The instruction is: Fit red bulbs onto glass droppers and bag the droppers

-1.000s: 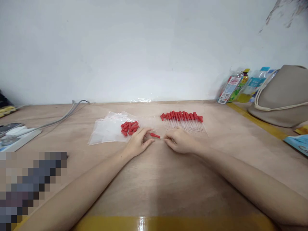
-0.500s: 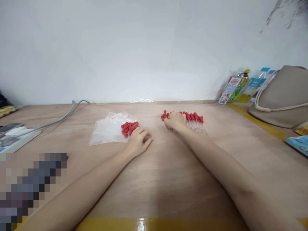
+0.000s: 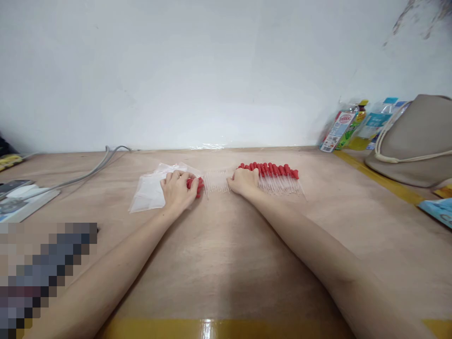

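My left hand [image 3: 175, 189] is over a small pile of red rubber bulbs [image 3: 198, 186], its fingers arched and spread and its thumb apart on the right. The bulbs lie by clear plastic bags [image 3: 146, 190], partly hidden by the hand. My right hand [image 3: 244, 181] is closed, with thumb and finger pinching at a thin clear tube at the right end of a row of bare clear tubes [image 3: 216, 181]. To its right lies a row of droppers [image 3: 278, 176], clear tubes with red bulbs on top, partly covered by that hand.
Bottles [image 3: 376, 125] and a carton [image 3: 338, 132] stand at the back right beside a beige bag [image 3: 416, 141]. A grey cable [image 3: 88, 175] runs along the left toward a white object [image 3: 31, 202]. Yellow tape [image 3: 158, 328] edges the wooden table [image 3: 219, 263].
My left hand has moved left and back over the red bulbs. My right hand has shifted left to the bare tubes, and the red-topped droppers it covered now show in a neater row.
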Tool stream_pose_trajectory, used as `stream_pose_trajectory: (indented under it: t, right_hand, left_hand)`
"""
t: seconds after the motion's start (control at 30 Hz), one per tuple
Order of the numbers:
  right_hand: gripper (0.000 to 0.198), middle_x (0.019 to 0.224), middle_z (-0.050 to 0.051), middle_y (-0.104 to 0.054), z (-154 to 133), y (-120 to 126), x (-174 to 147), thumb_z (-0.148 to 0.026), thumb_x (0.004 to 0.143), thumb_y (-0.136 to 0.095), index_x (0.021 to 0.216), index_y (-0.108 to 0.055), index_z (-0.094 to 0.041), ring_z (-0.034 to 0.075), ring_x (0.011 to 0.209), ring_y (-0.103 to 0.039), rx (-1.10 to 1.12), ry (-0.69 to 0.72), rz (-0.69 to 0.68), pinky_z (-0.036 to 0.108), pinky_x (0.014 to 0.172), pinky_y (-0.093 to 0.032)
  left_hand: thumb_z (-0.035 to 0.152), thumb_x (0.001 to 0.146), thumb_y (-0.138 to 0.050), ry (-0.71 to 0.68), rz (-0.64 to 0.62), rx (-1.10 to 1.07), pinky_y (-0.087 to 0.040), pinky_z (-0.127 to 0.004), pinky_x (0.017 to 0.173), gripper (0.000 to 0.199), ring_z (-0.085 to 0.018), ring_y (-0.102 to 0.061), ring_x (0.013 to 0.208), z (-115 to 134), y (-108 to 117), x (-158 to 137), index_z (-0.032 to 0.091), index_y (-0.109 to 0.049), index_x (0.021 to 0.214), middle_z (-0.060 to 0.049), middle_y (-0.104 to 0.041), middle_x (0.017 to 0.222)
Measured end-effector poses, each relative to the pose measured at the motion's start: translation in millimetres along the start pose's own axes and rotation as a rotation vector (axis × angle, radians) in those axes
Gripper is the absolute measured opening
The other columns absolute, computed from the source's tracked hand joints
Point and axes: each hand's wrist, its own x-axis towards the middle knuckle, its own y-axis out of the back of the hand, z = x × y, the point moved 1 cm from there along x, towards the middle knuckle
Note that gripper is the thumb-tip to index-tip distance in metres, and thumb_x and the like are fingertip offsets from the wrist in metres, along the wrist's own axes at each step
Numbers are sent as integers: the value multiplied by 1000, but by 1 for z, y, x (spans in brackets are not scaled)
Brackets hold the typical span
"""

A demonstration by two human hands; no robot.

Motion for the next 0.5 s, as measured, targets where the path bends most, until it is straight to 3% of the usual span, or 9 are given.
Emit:
stream_pose_trajectory:
  t: [0.17, 0.33, 0.5]
  right_hand:
    - [27, 86, 15, -66, -9, 0, 6, -31, 77, -46, 82, -65, -14, 25, 79, -60, 15, -43, -62, 41, 80, -26]
    - [23, 85, 15, -66, -13, -1, 8, -29, 76, -48, 79, -65, -14, 25, 79, -60, 52, -69, -116, 41, 80, -26]
    - [26, 77, 13, -65, -13, -3, 1, -28, 79, -42, 72, -63, -14, 23, 73, -59, 67, -38, -56, 40, 79, -27]
  left_hand:
    - [40, 75, -56, -105, -98, 30, -30, -43, 76, 20, -28, -44, 92, -12, -2, 6, 24, -68, 75, -8, -56, 90]
    - [38, 76, -56, -219, -80, 77, -29, -42, 75, 20, -27, -44, 90, -11, -4, 4, 24, -68, 71, -7, -57, 89]
    - [30, 81, -50, -291, -87, 95, -29, -42, 74, 23, -26, -47, 85, -11, -8, 2, 19, -61, 64, -8, -59, 82]
